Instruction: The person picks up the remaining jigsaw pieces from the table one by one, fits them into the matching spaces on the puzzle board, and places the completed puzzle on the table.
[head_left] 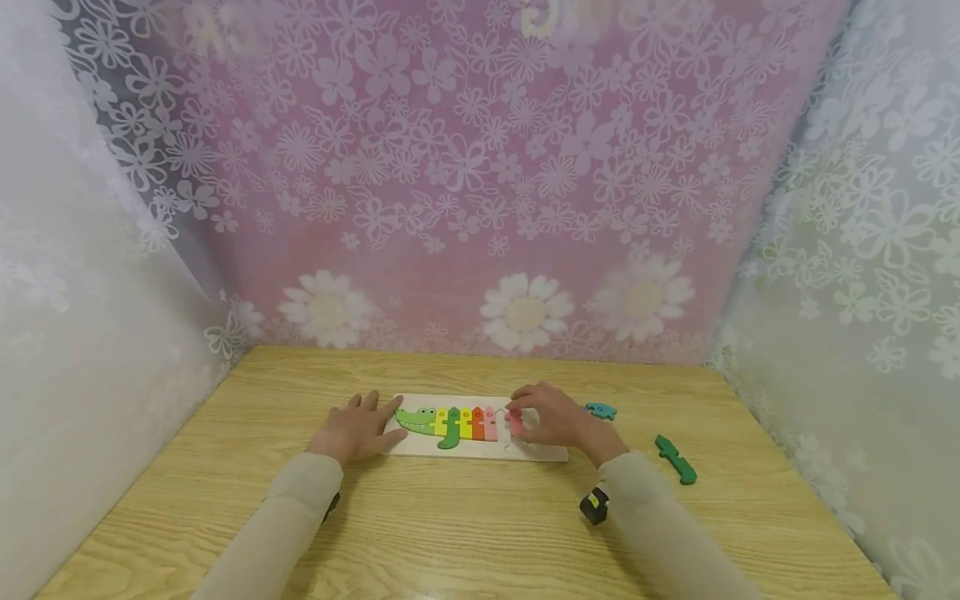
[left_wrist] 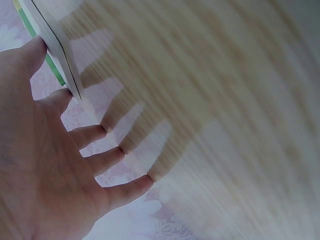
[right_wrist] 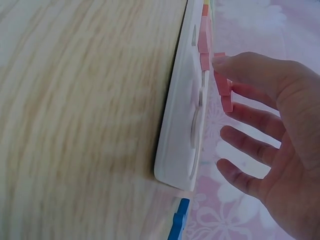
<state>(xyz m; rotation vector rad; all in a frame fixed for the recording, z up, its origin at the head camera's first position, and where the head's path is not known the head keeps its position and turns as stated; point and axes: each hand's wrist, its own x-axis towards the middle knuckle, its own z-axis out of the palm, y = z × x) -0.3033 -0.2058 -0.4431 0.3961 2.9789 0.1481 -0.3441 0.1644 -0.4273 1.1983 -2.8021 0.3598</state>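
Observation:
A wooden crocodile puzzle board (head_left: 540,454) lies flat on the table. In it sit a green head piece (head_left: 415,422) and several coloured body pieces, the rightmost a light pink piece (head_left: 491,423). My left hand (head_left: 351,430) rests with fingers spread at the board's left end; its thumb and index finger touch the edge. My right hand (head_left: 558,418) pinches a coral-red puzzle piece (right_wrist: 222,82) between thumb and fingers. That piece is raised off the board, over the bare recesses right of the light pink piece.
A blue puzzle piece (head_left: 602,410) lies on the wooden table (head_left: 450,525) beyond the board's right end. Farther right is a loose dark green leg piece (head_left: 677,460). Flower-patterned cloth (head_left: 465,208) hangs behind the table and at both sides.

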